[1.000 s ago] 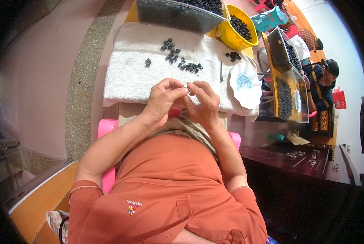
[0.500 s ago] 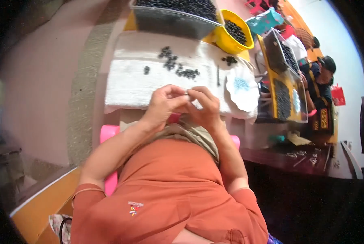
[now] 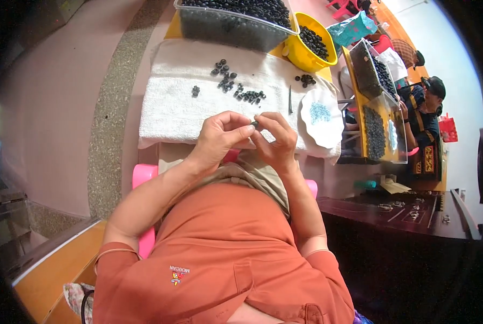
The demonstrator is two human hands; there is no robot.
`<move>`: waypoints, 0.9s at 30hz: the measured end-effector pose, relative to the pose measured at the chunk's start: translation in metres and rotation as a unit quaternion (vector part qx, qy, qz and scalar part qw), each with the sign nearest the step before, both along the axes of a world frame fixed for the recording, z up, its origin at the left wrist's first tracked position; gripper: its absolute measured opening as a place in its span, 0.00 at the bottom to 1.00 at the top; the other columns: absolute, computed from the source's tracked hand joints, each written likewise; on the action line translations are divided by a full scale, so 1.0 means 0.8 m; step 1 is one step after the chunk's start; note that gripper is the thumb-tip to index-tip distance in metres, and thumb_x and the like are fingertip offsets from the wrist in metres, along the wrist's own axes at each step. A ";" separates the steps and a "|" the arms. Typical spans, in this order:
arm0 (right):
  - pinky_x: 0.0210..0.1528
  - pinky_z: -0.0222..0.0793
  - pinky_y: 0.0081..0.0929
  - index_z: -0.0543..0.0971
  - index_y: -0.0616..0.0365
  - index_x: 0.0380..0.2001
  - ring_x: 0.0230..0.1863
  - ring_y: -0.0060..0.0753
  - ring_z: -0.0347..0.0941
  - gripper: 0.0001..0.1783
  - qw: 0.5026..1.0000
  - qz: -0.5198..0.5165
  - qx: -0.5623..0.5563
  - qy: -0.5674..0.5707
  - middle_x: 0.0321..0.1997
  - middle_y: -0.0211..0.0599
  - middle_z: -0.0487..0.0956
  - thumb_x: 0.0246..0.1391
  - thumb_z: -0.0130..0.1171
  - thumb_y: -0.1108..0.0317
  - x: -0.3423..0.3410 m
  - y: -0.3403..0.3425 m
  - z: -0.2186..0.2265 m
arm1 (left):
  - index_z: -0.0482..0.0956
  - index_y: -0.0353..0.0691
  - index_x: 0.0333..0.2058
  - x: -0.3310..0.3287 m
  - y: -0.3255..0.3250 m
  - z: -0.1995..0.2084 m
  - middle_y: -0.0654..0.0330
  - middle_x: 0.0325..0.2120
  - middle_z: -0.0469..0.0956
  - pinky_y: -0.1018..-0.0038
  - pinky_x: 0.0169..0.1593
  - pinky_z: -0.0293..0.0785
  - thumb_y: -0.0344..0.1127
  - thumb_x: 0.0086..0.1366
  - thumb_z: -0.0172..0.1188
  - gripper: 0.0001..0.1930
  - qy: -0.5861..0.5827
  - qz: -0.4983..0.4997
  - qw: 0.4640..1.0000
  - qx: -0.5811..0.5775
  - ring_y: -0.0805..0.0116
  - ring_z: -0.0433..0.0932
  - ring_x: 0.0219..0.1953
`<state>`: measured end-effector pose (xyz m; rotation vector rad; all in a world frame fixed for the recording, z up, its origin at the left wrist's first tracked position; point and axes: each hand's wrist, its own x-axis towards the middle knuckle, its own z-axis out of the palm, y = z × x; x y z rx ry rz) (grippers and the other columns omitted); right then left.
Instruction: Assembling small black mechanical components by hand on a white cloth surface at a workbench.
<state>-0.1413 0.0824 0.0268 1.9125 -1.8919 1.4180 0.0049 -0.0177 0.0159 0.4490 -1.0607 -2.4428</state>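
Note:
Just over the near edge of a white towel, my left hand and my right hand meet at the fingertips. Both pinch one small black part, mostly covered by the fingers. Beyond them, loose small black round parts lie on the towel in several groups, with a separate little bunch at the far right. A thin dark pointed tool rests beside my right hand. Right of it, a white scalloped plate holds tiny light blue pieces.
Past the towel stands a clear plastic bin full of black parts. A yellow tub of them sits beside it. To the right, another person sits at a table with clear bins. A dark table lies near right.
My fingertips have shifted slightly to the right, and the right fingers have turned. The small black part now shows more plainly between them.

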 end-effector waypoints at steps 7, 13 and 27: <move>0.31 0.74 0.26 0.80 0.63 0.38 0.30 0.35 0.79 0.17 0.999 0.004 -0.011 0.036 0.36 0.44 0.80 0.41 0.69 0.78 -0.004 0.002 0.001 | 0.76 0.33 0.41 -0.004 0.001 -0.009 0.60 0.35 0.80 0.77 0.40 0.81 0.31 0.65 0.63 0.10 -0.001 0.000 1.000 -0.004 0.75 0.80 0.37; 0.32 0.74 0.26 0.79 0.63 0.41 0.30 0.33 0.78 0.19 1.000 0.008 -0.013 0.024 0.36 0.43 0.80 0.41 0.69 0.80 -0.011 -0.008 0.005 | 0.76 0.35 0.42 -0.001 -0.001 0.005 0.60 0.36 0.81 0.77 0.42 0.79 0.35 0.67 0.60 0.10 -0.022 0.010 1.000 0.001 0.76 0.78 0.35; 0.33 0.74 0.23 0.81 0.63 0.43 0.28 0.27 0.77 0.16 0.989 -0.133 0.069 0.003 0.33 0.39 0.82 0.49 0.66 0.73 -0.151 -0.061 0.081 | 0.79 0.34 0.39 0.000 0.004 -0.007 0.65 0.31 0.80 0.81 0.38 0.74 0.31 0.64 0.63 0.07 -0.064 0.054 0.977 -0.195 0.80 0.76 0.33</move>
